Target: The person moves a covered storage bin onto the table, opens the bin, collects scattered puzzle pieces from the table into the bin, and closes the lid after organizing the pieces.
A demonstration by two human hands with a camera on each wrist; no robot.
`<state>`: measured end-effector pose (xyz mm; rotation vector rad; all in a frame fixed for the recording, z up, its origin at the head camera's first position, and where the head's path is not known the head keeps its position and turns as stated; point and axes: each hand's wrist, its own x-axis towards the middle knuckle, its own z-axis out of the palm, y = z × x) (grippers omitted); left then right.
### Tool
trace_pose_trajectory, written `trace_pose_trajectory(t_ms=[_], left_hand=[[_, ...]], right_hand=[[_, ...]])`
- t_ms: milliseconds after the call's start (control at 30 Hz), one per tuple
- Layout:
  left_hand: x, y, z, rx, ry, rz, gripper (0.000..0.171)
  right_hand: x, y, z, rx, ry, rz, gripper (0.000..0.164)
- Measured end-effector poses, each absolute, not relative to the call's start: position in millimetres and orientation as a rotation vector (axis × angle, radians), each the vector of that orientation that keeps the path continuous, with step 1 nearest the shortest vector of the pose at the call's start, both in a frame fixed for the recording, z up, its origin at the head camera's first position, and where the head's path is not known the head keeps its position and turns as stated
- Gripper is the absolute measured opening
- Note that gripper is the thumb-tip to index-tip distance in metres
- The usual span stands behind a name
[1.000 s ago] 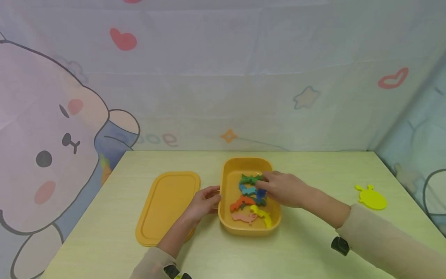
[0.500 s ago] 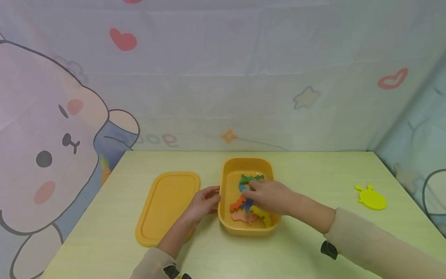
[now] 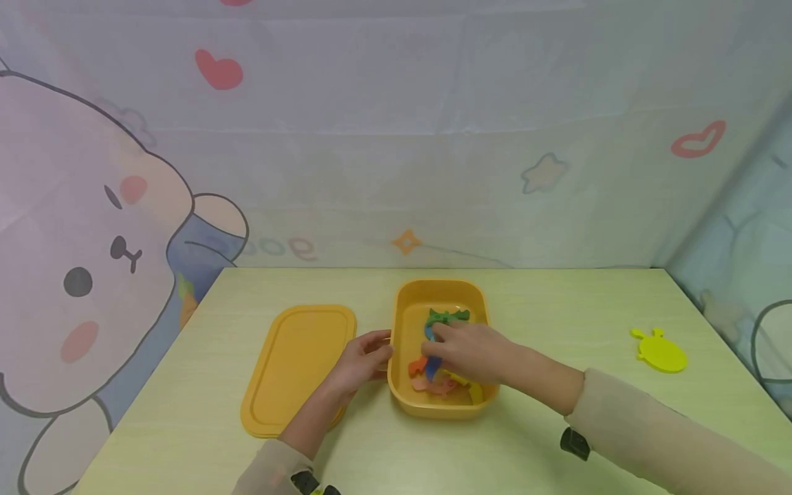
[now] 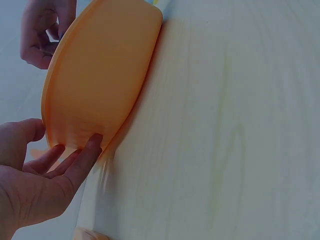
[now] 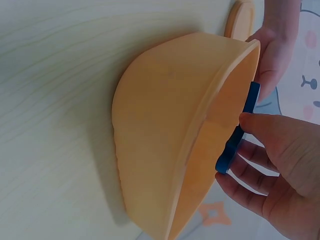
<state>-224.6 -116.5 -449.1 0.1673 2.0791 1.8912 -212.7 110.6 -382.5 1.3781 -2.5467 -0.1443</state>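
A yellow plastic box (image 3: 433, 412) stands on the table with several coloured animal-shaped toy pieces inside. My right hand (image 3: 473, 352) is over the box, pinching a blue animal-shaped piece (image 5: 232, 147) between thumb and fingers. Under and around it lie a green piece (image 3: 444, 317), an orange piece (image 3: 417, 366), a pink piece (image 3: 434, 386) and a yellow piece (image 3: 475, 394), partly hidden by that hand. My left hand (image 3: 361, 359) rests against the box's left outer wall, its fingers fairly straight and the thumb at the rim, as the left wrist view shows.
Left of the box lies a flat yellow lid (image 3: 300, 364), partly behind the left forearm. A bright yellow, round-bodied animal piece (image 3: 662, 353) lies far right on the pale table (image 3: 557, 289). A printed cloth (image 3: 371, 137) hangs behind the table's back edge.
My right hand has moved left and nearer from the box's right rim, carrying the blue piece over the orange and pink ones. The left hand and box have stayed put.
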Motion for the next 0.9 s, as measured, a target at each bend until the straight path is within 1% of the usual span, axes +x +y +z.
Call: trace_pose_trajectory(t_ms=[400,900], left_hand=[[-224.9,-116.7,-449.0,0.185,2.071,1.903,0.045],[-226.2,-117.0,-451.3,0.192,2.076,1.902,0.045]], right_hand=[[-214.5,105.6,-383.3,1.408,-2.541,-0.133,0.023],[-217.8,106.0,-389.3,1.417,-2.494,-0.104,0.019]])
